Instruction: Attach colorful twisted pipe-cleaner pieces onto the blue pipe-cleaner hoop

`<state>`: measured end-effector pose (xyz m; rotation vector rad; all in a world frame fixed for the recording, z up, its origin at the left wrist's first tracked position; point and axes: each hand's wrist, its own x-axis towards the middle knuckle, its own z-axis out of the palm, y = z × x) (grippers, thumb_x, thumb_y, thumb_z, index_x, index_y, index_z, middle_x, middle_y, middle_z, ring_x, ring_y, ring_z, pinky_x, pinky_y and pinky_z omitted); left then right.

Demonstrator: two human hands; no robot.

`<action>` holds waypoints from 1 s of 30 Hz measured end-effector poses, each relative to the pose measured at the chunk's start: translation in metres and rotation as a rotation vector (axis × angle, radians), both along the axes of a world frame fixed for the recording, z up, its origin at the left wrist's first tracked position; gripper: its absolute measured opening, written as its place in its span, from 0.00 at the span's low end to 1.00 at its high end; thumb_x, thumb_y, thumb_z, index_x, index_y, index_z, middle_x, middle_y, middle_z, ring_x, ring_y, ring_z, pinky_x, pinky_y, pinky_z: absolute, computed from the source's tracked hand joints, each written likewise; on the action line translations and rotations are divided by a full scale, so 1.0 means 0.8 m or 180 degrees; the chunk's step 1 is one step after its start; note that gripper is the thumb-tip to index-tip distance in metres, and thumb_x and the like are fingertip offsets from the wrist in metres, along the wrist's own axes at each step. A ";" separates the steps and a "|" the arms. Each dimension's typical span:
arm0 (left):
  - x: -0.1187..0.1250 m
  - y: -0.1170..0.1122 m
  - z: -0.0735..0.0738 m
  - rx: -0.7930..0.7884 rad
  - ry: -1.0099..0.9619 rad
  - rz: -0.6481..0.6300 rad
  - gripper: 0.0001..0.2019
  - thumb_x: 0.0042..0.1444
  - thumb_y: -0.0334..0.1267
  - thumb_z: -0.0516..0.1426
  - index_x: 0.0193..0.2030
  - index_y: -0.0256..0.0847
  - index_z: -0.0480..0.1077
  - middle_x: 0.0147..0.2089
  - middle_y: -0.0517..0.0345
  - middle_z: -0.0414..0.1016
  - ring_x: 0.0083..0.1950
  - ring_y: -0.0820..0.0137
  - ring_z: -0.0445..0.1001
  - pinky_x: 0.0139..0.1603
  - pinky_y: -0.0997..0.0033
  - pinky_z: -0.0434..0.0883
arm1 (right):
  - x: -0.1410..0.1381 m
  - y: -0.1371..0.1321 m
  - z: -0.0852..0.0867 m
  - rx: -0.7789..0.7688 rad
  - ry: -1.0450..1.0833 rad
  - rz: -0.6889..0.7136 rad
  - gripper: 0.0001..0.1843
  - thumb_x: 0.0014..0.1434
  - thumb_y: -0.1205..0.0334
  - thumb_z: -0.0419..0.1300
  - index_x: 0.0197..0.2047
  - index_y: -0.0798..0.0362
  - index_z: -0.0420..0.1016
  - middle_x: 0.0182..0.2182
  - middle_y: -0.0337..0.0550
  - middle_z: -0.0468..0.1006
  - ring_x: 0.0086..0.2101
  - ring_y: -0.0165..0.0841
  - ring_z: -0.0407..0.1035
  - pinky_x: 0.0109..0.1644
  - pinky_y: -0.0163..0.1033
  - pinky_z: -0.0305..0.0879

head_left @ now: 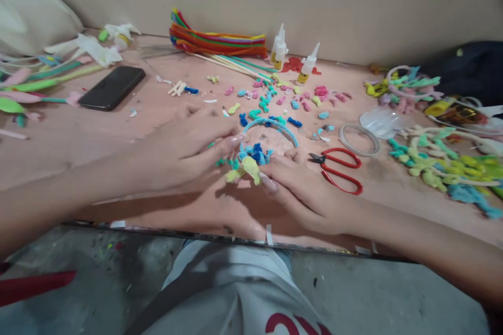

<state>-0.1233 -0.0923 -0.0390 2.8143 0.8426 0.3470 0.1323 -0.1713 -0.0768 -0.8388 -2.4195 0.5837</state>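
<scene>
A light blue headband [275,126] wrapped in fuzzy wire lies on the pink table [118,131], with blue, teal and yellow pipe-cleaner pieces [251,162] bunched at its near end. My left hand [184,152] comes in from the left, its fingertips pinched on that bunch. My right hand [302,188] comes from the right, its fingers closed against the same bunch and the near end of the headband.
Red scissors [340,170] lie just right of my right hand, next to a tape ring [359,140]. Several small pipe-cleaner shapes [291,97], glue bottles [280,52] and a bundle of coloured pipe cleaners [216,42] sit behind. A black phone [112,87] lies left; finished headbands [440,162] lie right.
</scene>
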 end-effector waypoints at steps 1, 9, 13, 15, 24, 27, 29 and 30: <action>0.002 -0.009 0.000 -0.0140 -0.0215 -0.0163 0.28 0.82 0.46 0.37 0.45 0.38 0.74 0.43 0.59 0.78 0.47 0.68 0.72 0.56 0.60 0.71 | -0.001 -0.003 0.003 0.0035 0.0007 -0.0011 0.12 0.80 0.67 0.47 0.42 0.52 0.65 0.30 0.36 0.65 0.32 0.33 0.56 0.43 0.43 0.51; 0.014 -0.037 0.000 -0.0900 -0.1030 -0.0378 0.19 0.80 0.43 0.48 0.35 0.41 0.68 0.34 0.62 0.71 0.38 0.69 0.66 0.45 0.69 0.65 | -0.004 -0.022 0.016 0.0138 -0.0007 -0.0040 0.14 0.81 0.66 0.45 0.41 0.51 0.64 0.33 0.37 0.68 0.36 0.34 0.60 0.45 0.42 0.52; 0.018 -0.040 -0.002 -0.1521 -0.1172 -0.0326 0.15 0.77 0.41 0.50 0.38 0.41 0.69 0.36 0.63 0.71 0.39 0.71 0.68 0.45 0.71 0.65 | -0.001 -0.028 0.014 0.0144 0.0157 -0.0001 0.13 0.82 0.65 0.45 0.48 0.54 0.69 0.35 0.39 0.71 0.38 0.34 0.62 0.47 0.42 0.55; 0.021 -0.042 -0.002 -0.1896 -0.1306 -0.0387 0.14 0.77 0.39 0.50 0.38 0.41 0.68 0.36 0.64 0.70 0.38 0.73 0.67 0.43 0.74 0.66 | 0.001 -0.029 0.013 0.0068 0.0272 0.0063 0.13 0.82 0.64 0.44 0.49 0.54 0.69 0.35 0.38 0.70 0.38 0.33 0.62 0.47 0.41 0.56; 0.024 -0.052 -0.002 -0.2675 -0.1571 -0.0458 0.12 0.77 0.41 0.52 0.42 0.42 0.72 0.42 0.61 0.76 0.46 0.72 0.75 0.51 0.76 0.74 | 0.002 -0.031 0.016 -0.0124 0.0496 0.0340 0.18 0.84 0.58 0.41 0.47 0.53 0.68 0.35 0.39 0.69 0.40 0.32 0.63 0.48 0.38 0.62; 0.023 -0.056 -0.001 -0.2725 -0.1622 -0.0489 0.14 0.78 0.42 0.53 0.39 0.42 0.71 0.39 0.62 0.74 0.42 0.73 0.73 0.48 0.76 0.74 | 0.004 -0.031 0.015 -0.0092 0.0541 0.0435 0.20 0.84 0.57 0.41 0.51 0.56 0.72 0.36 0.40 0.69 0.40 0.32 0.63 0.49 0.38 0.62; 0.024 -0.059 0.001 -0.2732 -0.1639 -0.0491 0.16 0.78 0.41 0.53 0.36 0.41 0.69 0.36 0.64 0.72 0.38 0.74 0.70 0.45 0.77 0.72 | 0.004 -0.031 0.013 -0.0156 0.0614 0.0514 0.22 0.84 0.56 0.42 0.54 0.59 0.73 0.36 0.41 0.70 0.40 0.32 0.63 0.50 0.38 0.63; 0.024 -0.060 0.002 -0.2751 -0.1651 -0.0492 0.16 0.78 0.41 0.53 0.35 0.41 0.69 0.35 0.64 0.71 0.37 0.75 0.69 0.44 0.78 0.71 | 0.005 -0.031 0.013 -0.0204 0.0670 0.0568 0.23 0.84 0.56 0.42 0.56 0.60 0.74 0.37 0.42 0.72 0.41 0.32 0.64 0.51 0.38 0.63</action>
